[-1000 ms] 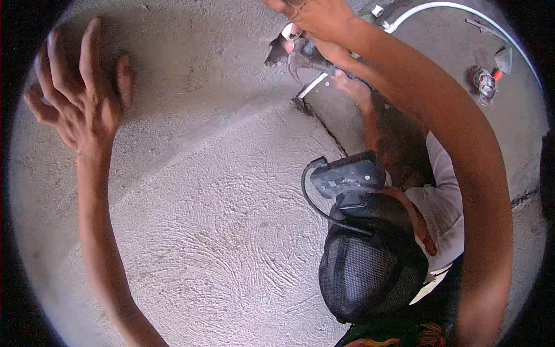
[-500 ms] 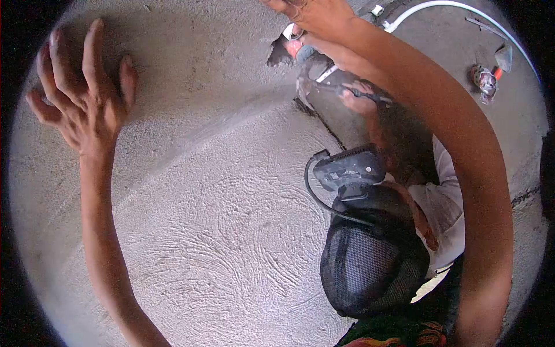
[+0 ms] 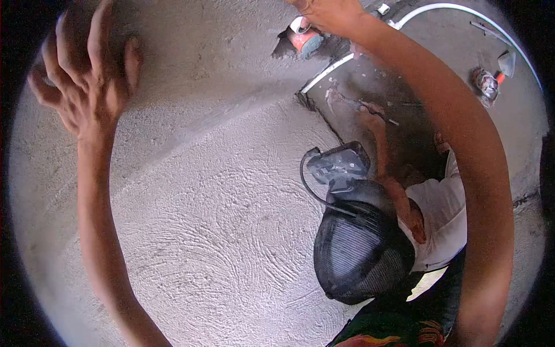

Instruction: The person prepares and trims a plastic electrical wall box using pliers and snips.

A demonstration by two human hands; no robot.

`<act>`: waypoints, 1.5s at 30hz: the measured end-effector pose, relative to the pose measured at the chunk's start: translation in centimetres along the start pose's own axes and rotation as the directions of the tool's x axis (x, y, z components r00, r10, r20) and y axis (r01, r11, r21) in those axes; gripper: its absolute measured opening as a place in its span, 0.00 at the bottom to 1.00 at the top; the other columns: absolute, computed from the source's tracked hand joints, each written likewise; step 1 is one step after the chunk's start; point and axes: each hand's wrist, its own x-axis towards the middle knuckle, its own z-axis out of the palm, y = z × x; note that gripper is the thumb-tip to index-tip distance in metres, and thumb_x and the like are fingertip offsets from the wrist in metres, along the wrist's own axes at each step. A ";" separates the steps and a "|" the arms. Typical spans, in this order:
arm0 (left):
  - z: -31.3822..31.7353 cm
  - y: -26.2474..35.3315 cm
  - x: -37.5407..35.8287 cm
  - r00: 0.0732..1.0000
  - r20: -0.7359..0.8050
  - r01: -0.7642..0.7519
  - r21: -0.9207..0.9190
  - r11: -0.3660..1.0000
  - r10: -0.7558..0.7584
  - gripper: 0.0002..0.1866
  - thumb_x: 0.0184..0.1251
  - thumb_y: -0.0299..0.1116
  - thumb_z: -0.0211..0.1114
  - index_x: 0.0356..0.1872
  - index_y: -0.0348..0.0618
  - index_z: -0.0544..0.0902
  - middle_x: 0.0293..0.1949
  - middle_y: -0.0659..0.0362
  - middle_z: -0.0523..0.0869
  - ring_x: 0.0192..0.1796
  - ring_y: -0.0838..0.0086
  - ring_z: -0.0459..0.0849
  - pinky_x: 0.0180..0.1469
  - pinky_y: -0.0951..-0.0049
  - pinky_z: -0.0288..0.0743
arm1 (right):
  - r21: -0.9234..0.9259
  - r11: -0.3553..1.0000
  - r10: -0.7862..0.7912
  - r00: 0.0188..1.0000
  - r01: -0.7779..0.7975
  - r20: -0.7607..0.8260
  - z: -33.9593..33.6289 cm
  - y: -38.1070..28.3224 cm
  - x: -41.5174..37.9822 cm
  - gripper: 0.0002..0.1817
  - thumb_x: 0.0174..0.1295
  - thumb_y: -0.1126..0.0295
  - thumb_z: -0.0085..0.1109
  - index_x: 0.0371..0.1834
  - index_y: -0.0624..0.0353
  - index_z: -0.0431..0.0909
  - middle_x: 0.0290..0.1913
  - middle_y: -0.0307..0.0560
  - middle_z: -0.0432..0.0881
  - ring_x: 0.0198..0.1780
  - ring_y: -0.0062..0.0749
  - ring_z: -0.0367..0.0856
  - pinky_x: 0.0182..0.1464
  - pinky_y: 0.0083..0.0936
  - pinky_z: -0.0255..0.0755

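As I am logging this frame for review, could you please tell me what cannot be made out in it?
- Right hand, head view: fingers cut off by the top edge, so its grip on the orange fitting is unclear.
- Left hand: motion-blurred; contact with the wall uncertain.
- Co-worker's hand: blurred, its tool unreadable.
- Tools on the floor: too small to identify.

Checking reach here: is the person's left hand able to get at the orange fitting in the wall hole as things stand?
Probably not directly: the left hand lies flat on the wall, far from the orange fitting, where the right hand already sits.
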 end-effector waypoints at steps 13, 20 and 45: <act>0.2 -1.4 -0.9 0.971 0.060 -0.235 0.426 0.874 0.232 0.49 0.51 0.41 0.77 0.74 0.43 0.61 0.73 0.34 0.55 0.78 0.35 0.48 0.76 0.34 0.41 | 0.053 0.998 -0.030 0.997 0.034 -0.072 0.3 0.4 -0.3 0.69 0.45 0.44 0.73 0.82 0.57 0.35 0.83 0.60 0.24 0.81 0.68 0.24 0.76 0.74 0.28; -0.7 3.5 -1.0 0.972 0.233 -0.046 0.203 0.978 -0.003 0.57 0.46 0.47 0.80 0.77 0.46 0.56 0.77 0.36 0.48 0.79 0.36 0.41 0.77 0.34 0.35 | 0.069 0.997 -0.028 0.999 0.026 0.017 -0.9 0.3 -0.1 0.66 0.48 0.43 0.72 0.82 0.58 0.37 0.83 0.60 0.26 0.81 0.69 0.25 0.76 0.73 0.27; 8.7 25.7 3.8 0.873 0.034 0.484 -0.189 0.854 -0.487 0.64 0.52 0.54 0.76 0.82 0.49 0.40 0.81 0.40 0.31 0.80 0.34 0.26 0.74 0.31 0.16 | 0.060 0.997 -0.045 0.980 0.057 -0.195 0.9 0.5 0.2 0.63 0.54 0.39 0.65 0.82 0.59 0.37 0.83 0.55 0.28 0.82 0.64 0.23 0.77 0.72 0.26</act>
